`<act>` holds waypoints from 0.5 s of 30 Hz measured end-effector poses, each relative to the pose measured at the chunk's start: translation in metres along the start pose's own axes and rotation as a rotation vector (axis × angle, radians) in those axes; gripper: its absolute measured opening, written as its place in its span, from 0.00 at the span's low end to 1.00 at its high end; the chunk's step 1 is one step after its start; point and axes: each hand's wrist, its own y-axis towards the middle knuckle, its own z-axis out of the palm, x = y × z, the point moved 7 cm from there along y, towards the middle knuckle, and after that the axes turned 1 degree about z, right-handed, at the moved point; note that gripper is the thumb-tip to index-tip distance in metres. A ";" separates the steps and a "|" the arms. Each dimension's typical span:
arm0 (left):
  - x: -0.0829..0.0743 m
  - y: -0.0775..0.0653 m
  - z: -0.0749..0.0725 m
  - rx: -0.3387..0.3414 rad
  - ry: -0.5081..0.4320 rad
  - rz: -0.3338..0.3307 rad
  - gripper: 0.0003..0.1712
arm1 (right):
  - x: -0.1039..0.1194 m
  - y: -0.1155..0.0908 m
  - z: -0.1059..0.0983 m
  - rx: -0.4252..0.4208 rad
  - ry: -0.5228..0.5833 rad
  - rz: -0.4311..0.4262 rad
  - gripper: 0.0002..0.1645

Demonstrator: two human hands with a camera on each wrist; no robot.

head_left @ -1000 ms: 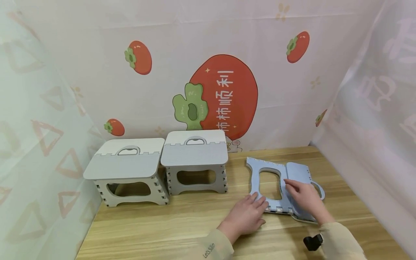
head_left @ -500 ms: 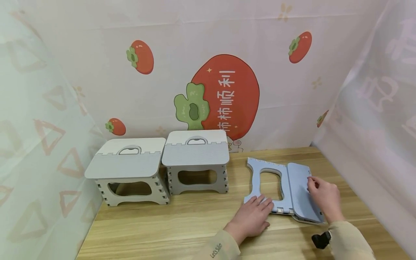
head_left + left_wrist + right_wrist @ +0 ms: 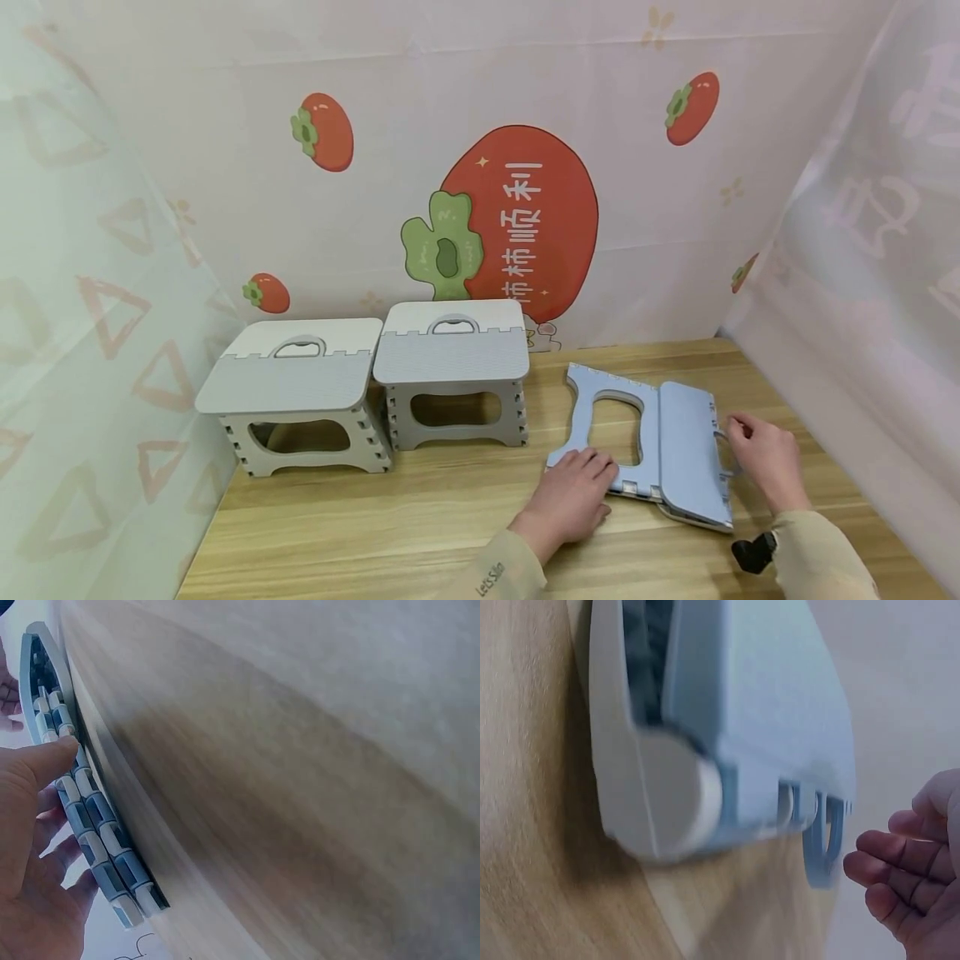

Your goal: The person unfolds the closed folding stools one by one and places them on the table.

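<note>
A light blue folding step stool (image 3: 693, 446) lies folded on the wooden table at the right. My left hand (image 3: 573, 492) rests on the near left corner of its leg panel, fingers spread. In the left wrist view, my thumb (image 3: 56, 759) lies against the hinged edge (image 3: 105, 836) while the other fingers are partly behind it. My right hand (image 3: 768, 458) is beside the stool's carry handle (image 3: 814, 862). Its loosely curled fingers (image 3: 885, 874) are a small gap from the handle loop in the right wrist view.
Two unfolded grey-and-white step stools, one at the left (image 3: 288, 383) and one in the middle (image 3: 450, 354), stand side by side. A cloth backdrop (image 3: 637, 275) with printed red fruit rises behind the table (image 3: 337, 533); more cloth hangs at both sides.
My right hand has moved right, off the stool's seat panel to its handle side. The folded stool has shifted slightly left and toward me. The left hand stays on the leg panel corner.
</note>
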 end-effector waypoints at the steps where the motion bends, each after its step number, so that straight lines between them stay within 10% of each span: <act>1: 0.001 -0.001 -0.001 -0.004 -0.002 -0.005 0.35 | -0.002 0.000 0.000 0.001 -0.001 -0.001 0.21; 15: 0.009 -0.003 -0.008 -0.133 0.041 -0.042 0.25 | -0.033 -0.003 0.012 0.178 -0.063 0.080 0.26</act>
